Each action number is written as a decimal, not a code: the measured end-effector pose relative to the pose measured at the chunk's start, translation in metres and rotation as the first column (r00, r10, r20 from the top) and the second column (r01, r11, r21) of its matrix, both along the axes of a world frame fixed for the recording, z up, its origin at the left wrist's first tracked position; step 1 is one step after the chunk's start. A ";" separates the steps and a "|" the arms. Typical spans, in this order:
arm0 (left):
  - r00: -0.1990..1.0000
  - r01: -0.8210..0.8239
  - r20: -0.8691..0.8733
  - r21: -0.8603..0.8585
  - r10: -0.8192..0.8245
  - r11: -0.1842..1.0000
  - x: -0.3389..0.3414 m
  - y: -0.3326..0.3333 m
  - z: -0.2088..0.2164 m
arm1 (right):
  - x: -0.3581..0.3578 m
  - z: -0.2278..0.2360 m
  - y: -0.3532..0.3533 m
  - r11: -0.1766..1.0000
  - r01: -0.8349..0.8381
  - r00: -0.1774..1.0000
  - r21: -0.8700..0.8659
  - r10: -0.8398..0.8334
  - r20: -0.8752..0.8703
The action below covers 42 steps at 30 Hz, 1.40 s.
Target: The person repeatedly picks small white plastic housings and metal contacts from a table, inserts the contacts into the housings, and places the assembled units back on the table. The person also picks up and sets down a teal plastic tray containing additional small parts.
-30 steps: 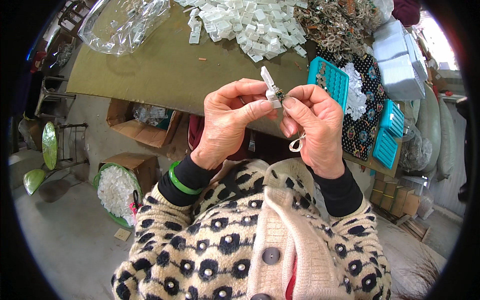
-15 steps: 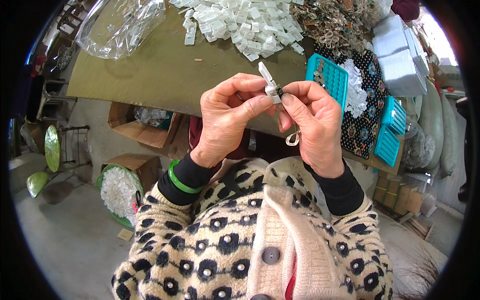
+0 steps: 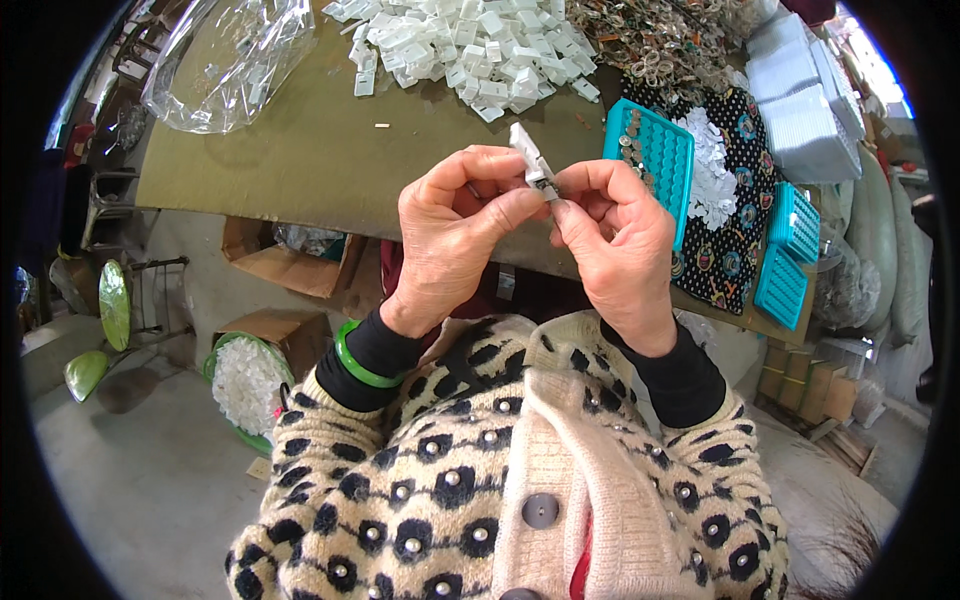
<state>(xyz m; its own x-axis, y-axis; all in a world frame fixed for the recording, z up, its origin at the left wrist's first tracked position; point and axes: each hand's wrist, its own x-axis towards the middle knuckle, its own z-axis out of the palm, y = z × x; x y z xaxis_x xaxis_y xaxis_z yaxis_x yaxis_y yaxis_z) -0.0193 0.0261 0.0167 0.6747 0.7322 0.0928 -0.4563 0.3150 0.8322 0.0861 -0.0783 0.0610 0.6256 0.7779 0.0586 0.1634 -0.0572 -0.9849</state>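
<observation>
My left hand pinches a small white plastic casing between thumb and fingers, above the table's near edge. The casing's long flap stands up and tilts to the left. At its lower end sits a small dark part, mostly hidden by fingertips. My right hand is closed, its thumb and forefinger pressed on that dark part against the casing. Beyond both hands lies a heap of similar white casings.
Right of my hands stands a teal tray with small round metal pieces, beside white flat pieces on patterned cloth. Wired parts are heaped behind. A clear plastic bag lies far left. Below are a cardboard box and a basket.
My right hand has brought the dark part in against the casing. The wire loop that hung below my right fingers no longer shows. The view has shifted slightly.
</observation>
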 end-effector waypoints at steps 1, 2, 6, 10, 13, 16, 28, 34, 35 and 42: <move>1.000 0.004 -0.009 -0.026 -0.005 1.000 0.000 -0.001 0.001 | 0.000 -0.003 0.001 1.000 0.000 0.994 0.024 -0.003 0.113; 1.000 0.004 -0.009 -0.059 -0.004 0.998 0.001 -0.003 0.002 | 0.000 -0.006 0.002 0.999 0.011 0.972 0.048 -0.022 0.235; 1.000 -0.007 -0.014 -0.160 0.005 0.987 0.003 -0.007 0.008 | -0.002 -0.015 0.004 0.979 -0.018 0.843 0.205 -0.095 0.530; 0.999 -0.034 -0.022 -0.160 0.031 0.986 0.005 -0.010 0.014 | 0.001 -0.019 0.007 0.959 -0.054 0.683 0.280 -0.169 0.711; 0.989 -0.109 -0.111 -0.081 0.099 0.991 0.006 -0.011 0.015 | 0.001 -0.021 0.008 0.948 -0.091 0.626 0.304 -0.183 0.758; 0.962 -0.206 -0.170 0.067 0.215 0.976 0.008 -0.017 0.015 | 0.000 -0.022 0.007 0.951 -0.064 0.636 0.303 -0.195 0.747; 0.980 0.197 0.085 -0.561 -0.181 0.804 -0.013 0.001 0.014 | -0.010 -0.013 -0.003 0.991 0.031 0.981 0.131 -0.005 -0.195; 0.983 0.184 0.105 -0.540 -0.151 0.821 -0.015 0.001 0.014 | -0.017 -0.010 -0.004 0.994 0.016 0.999 0.111 -0.011 -0.038; 0.985 0.169 0.102 -0.515 -0.136 0.841 -0.016 0.001 0.014 | -0.018 -0.009 -0.004 0.994 0.014 0.997 0.112 -0.022 0.070; 0.993 0.116 0.033 -0.388 -0.112 0.914 -0.017 -0.002 0.016 | -0.012 -0.007 -0.005 0.994 0.042 0.806 0.104 0.028 -0.592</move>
